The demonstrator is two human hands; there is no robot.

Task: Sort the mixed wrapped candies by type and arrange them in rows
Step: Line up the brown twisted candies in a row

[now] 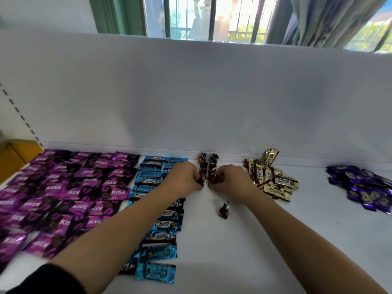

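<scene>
Centre frame: two short columns of dark twist-wrapped candies point(212, 165), crinkly foil w/ pinched ends. The left hand point(186, 177) is curled, fingertips pinching the near end of the left column, and the right hand point(230, 179) is curled the same way on the right column's near end. A loose twist candy point(224, 211) lies on the smooth white surface point(275, 240) just below the right hand. Further out are flat glossy blue Choco packets point(158, 228) in a column left of centre, purple KISS sachets point(63, 194) in rows at far left, a gold Choco heap point(273, 179) right of centre & a violet foil heap point(364, 187) at the right edge.
</scene>
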